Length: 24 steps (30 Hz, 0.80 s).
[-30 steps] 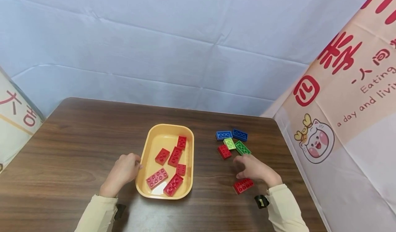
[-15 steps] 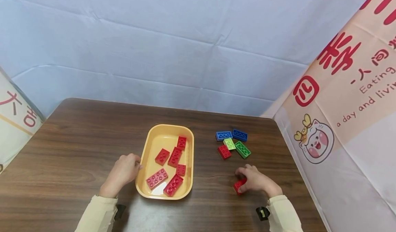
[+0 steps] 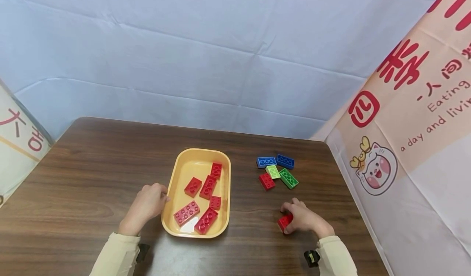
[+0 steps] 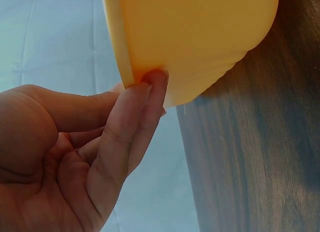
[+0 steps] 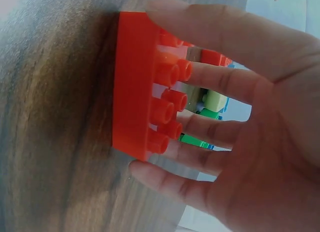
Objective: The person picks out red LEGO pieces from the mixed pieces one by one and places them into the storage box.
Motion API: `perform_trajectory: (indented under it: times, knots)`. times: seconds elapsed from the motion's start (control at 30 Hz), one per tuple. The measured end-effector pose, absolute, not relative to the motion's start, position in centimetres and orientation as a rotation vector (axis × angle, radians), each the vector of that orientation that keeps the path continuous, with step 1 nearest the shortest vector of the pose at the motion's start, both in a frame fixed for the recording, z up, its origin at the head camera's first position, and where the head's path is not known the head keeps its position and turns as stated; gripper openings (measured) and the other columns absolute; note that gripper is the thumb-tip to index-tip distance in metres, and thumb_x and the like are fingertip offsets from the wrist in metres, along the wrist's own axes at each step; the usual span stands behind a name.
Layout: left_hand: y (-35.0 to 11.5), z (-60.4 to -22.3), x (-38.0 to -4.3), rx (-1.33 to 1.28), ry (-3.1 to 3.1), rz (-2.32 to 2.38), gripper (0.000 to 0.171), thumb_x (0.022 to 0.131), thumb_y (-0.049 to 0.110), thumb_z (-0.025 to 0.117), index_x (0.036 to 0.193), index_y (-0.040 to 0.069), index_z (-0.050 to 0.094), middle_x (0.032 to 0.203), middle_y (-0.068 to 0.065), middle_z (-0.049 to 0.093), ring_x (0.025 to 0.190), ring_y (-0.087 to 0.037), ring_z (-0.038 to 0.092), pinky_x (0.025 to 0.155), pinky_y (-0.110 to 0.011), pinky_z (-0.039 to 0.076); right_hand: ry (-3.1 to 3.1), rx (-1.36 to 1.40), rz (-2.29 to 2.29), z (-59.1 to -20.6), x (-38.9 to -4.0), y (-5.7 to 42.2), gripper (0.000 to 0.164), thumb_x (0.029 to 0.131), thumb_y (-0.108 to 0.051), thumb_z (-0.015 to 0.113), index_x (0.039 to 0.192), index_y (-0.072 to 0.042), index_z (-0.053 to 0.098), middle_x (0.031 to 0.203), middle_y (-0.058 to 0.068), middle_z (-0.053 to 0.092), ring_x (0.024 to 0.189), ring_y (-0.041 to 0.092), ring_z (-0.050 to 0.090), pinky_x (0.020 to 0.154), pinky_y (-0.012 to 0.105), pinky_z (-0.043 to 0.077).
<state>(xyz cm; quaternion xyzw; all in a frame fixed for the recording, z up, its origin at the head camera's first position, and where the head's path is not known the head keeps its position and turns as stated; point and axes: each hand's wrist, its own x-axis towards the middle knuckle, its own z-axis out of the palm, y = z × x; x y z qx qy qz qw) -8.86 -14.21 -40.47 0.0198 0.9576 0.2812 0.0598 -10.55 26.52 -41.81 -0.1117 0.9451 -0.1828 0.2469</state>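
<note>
My left hand (image 3: 146,205) pinches the left rim of a yellow plastic tray (image 3: 196,152); the left wrist view shows thumb and fingertips meeting at the tray wall (image 4: 200,32). Several red toy building bricks lie inside it, among them a studded brick (image 3: 187,213) at the near left. On the table to the right, my right hand (image 3: 304,218) grips a red building brick (image 3: 284,223), partly hidden under the fingers in the head view. Up close, that red brick (image 5: 134,87) sits studs up on the wood, the thumb at one end and the little finger at the other.
Beyond my right hand lie two blue bricks (image 3: 266,162), a light green brick (image 3: 273,171), a green brick (image 3: 288,178) and another red brick (image 3: 266,181). White cloth (image 3: 206,63) hangs behind the dark wooden table (image 3: 92,165), and a printed banner (image 3: 408,145) on the right.
My right hand has moved down toward me, from beside the green brick onto the near red brick, and its fingers have closed round it. The left hand has stayed at the tray rim.
</note>
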Motion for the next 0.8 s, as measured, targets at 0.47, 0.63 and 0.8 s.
perform_trajectory:
  times: [0.47, 0.63, 0.8]
  knots:
    - [-14.16, -40.38, -8.87, 0.067, 2.91, 0.855, 0.008, 0.077, 0.004, 0.063, 0.082, -0.001, 0.065, 0.066, -0.008, 0.056, 0.056, -0.019, 0.046, 0.052, -0.035, 0.043, 2.571, -0.343, -0.487, -41.78, -10.46, 26.69, 0.038, 0.058, -0.01, 0.078, 0.089, -0.011, 0.057, 0.09, 0.007, 0.045, 0.086, 0.027, 0.04, 0.067, 0.044, 0.041]
    - [-14.18, -40.38, -8.87, 0.063, 2.907, 0.863, 0.007, 0.077, 0.004, 0.063, 0.081, -0.001, 0.065, 0.064, -0.007, 0.056, 0.056, -0.019, 0.046, 0.051, -0.035, 0.043, 2.567, -0.349, -0.464, -41.76, -10.5, 26.68, 0.034, 0.059, -0.012, 0.078, 0.086, -0.013, 0.056, 0.09, 0.007, 0.044, 0.086, 0.026, 0.04, 0.067, 0.043, 0.041]
    - [-14.21, -40.44, -8.83, 0.058, 2.903, 0.869, 0.006, 0.077, 0.004, 0.063, 0.08, 0.0, 0.065, 0.063, -0.007, 0.054, 0.055, -0.018, 0.046, 0.05, -0.034, 0.041, 2.567, -0.374, -0.448, -41.58, -10.72, 26.59, 0.032, 0.06, -0.012, 0.077, 0.084, -0.012, 0.056, 0.088, 0.007, 0.044, 0.084, 0.026, 0.04, 0.066, 0.043, 0.041]
